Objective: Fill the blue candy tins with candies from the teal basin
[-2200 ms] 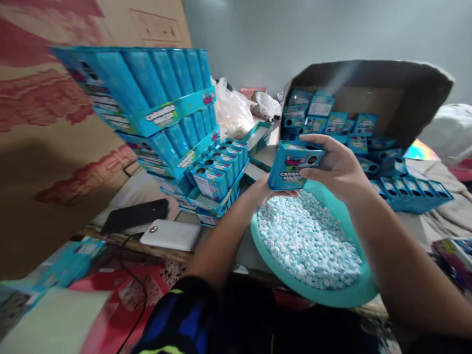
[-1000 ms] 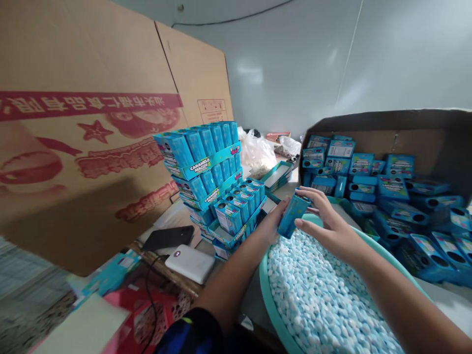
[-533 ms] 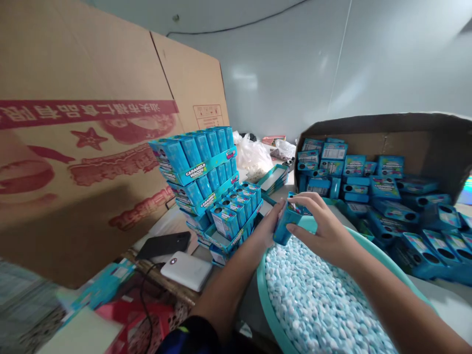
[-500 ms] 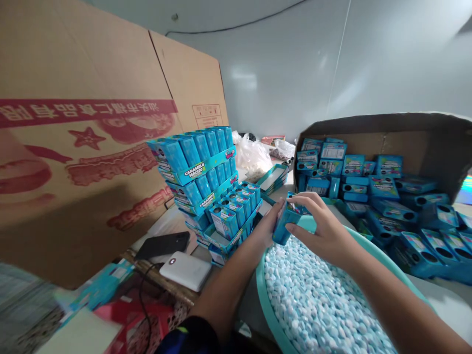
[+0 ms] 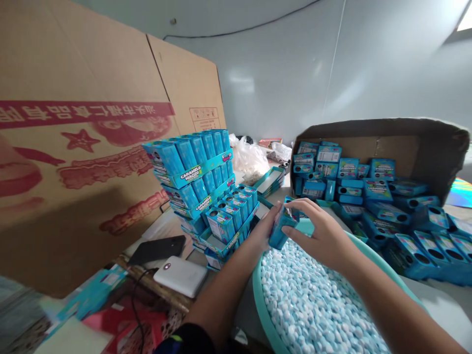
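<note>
A small blue candy box (image 5: pixel 279 235) is held tilted over the near-left rim of a teal basin (image 5: pixel 260 295). My left hand (image 5: pixel 266 228) grips it from the left side, its fingers mostly behind the box. On the other side my right hand (image 5: pixel 317 226) has its fingertips at the box's top and its thumb on the front face. Wrapped candies (image 5: pixel 317 295), blue and white, fill the basin below. Left of my hands, a display tray (image 5: pixel 221 246) holds a few upright candy boxes with bare room at its front corner. Stacked trays (image 5: pixel 188 174) of boxes rise behind it.
A brown carton (image 5: pixel 413 132) on its side spills many blue boxes at the right. Nested trays (image 5: pixel 271 182) lie beyond my hands. A white power bank (image 5: pixel 180 275) and a black phone (image 5: pixel 157 250) sit at the left table edge. A large carton (image 5: pixel 110 59) walls the left.
The view has shifted slightly. Both hands stay on the same candy box, and the right fingers have closed in a little over its top.
</note>
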Available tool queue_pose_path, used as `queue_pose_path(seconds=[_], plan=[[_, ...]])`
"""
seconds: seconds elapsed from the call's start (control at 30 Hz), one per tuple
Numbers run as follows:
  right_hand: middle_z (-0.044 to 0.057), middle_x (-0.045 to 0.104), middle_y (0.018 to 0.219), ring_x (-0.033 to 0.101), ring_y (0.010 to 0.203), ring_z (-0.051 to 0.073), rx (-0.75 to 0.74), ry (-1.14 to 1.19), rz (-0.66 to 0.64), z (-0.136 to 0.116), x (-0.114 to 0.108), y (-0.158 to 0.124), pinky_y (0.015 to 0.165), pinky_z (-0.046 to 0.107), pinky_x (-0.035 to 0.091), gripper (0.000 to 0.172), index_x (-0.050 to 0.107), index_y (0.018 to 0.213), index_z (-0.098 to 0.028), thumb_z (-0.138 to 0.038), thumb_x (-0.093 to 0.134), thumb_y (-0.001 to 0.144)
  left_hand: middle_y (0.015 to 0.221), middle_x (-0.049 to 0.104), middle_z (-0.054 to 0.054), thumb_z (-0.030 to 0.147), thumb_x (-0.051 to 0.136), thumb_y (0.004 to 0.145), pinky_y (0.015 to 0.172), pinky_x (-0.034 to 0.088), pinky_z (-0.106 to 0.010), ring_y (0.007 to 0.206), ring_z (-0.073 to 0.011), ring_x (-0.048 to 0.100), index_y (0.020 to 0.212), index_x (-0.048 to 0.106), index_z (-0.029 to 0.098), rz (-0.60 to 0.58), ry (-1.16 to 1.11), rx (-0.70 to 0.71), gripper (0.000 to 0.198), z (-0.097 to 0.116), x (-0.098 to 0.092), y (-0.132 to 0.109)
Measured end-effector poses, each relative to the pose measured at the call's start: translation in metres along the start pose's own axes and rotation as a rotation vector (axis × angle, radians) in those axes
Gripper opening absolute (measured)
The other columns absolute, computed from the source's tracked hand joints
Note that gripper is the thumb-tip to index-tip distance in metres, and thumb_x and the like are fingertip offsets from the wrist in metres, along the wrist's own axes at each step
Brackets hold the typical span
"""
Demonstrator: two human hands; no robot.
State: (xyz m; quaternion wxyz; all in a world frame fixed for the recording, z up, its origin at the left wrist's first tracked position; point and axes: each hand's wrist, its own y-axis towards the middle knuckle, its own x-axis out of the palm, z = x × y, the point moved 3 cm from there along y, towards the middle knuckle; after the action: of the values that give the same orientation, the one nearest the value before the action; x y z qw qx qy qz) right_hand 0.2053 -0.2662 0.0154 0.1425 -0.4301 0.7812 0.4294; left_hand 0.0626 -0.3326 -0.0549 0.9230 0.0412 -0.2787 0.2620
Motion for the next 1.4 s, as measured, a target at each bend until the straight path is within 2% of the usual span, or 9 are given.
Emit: queue_pose_path(seconds=[0.2,0.47,0.7,0.87,1.07,1.23,1.4], plan=[[0.014,0.068,0.139,0.070,0.130,0.033,-0.055,0.031,0.057,0.0019,0.0043,-0.0010,0.105,0.052,0.062,0.034,0.065,0.130,-0.026,-0.040,0.067,0.099,0.089,0.078,-0.010,0.049,0.078,0.090,0.098,0.059,-0.043,0.106,-0.0342,0.074,0.098,0.078,0.016,0.014,-0.019,0.027,0.034,0.0022,0.0035,-0.0014],[0.014,0.061,0.149,0.064,0.140,0.034,-0.020,0.055,0.053,0.0066,0.0061,-0.0011,0.112,0.058,0.058,0.034,0.064,0.130,-0.029,-0.045,0.066,0.100,0.089,0.079,-0.009,0.050,0.080,0.089,0.096,0.060,-0.041,0.107,-0.0331,0.075,0.100,0.080,0.017,0.025,0.011,0.038,0.035,0.0063,0.0077,-0.0052],[0.013,0.063,0.148,0.066,0.138,0.033,-0.016,0.038,0.036,0.0059,0.0039,-0.0010,0.113,0.055,0.059,0.035,0.064,0.131,-0.029,-0.045,0.066,0.100,0.094,0.080,-0.009,0.050,0.083,0.086,0.086,0.060,-0.035,0.099,-0.0297,0.076,0.104,0.080,0.017,0.007,0.010,0.019,0.038,0.0042,0.0045,-0.0028],[0.014,0.062,0.149,0.066,0.137,0.034,0.004,0.034,0.032,0.0073,0.0048,-0.0017,0.109,0.055,0.060,0.036,0.064,0.130,-0.029,-0.050,0.064,0.101,0.087,0.078,-0.009,0.052,0.081,0.087,0.079,0.058,-0.030,0.090,-0.0251,0.074,0.097,0.079,0.016,0.012,0.020,0.013,0.038,0.0024,0.0027,-0.0020],[0.015,0.063,0.148,0.066,0.137,0.034,0.005,0.010,0.041,0.0059,0.0050,-0.0015,0.108,0.054,0.060,0.035,0.065,0.128,-0.028,-0.049,0.065,0.101,0.086,0.077,-0.011,0.051,0.075,0.093,0.089,0.059,-0.038,0.097,-0.0314,0.075,0.097,0.079,0.016,0.029,0.045,0.032,0.035,0.0022,0.0027,-0.0037],[0.015,0.063,0.150,0.065,0.138,0.034,0.019,0.012,0.041,0.0058,0.0060,-0.0015,0.109,0.053,0.060,0.040,0.063,0.134,-0.028,-0.049,0.065,0.100,0.095,0.079,-0.012,0.055,0.079,0.088,0.094,0.060,-0.040,0.105,-0.0343,0.075,0.099,0.079,0.017,0.018,0.051,0.051,0.039,0.0029,0.0036,-0.0048],[0.015,0.057,0.157,0.063,0.141,0.035,0.063,-0.008,0.006,0.0075,0.0100,-0.0021,0.111,0.056,0.058,0.047,0.060,0.140,-0.030,-0.048,0.067,0.098,0.096,0.079,-0.012,0.054,0.083,0.086,0.101,0.059,-0.045,0.112,-0.0376,0.074,0.100,0.080,0.018,0.001,0.019,0.062,0.039,0.0026,0.0047,-0.0061]])
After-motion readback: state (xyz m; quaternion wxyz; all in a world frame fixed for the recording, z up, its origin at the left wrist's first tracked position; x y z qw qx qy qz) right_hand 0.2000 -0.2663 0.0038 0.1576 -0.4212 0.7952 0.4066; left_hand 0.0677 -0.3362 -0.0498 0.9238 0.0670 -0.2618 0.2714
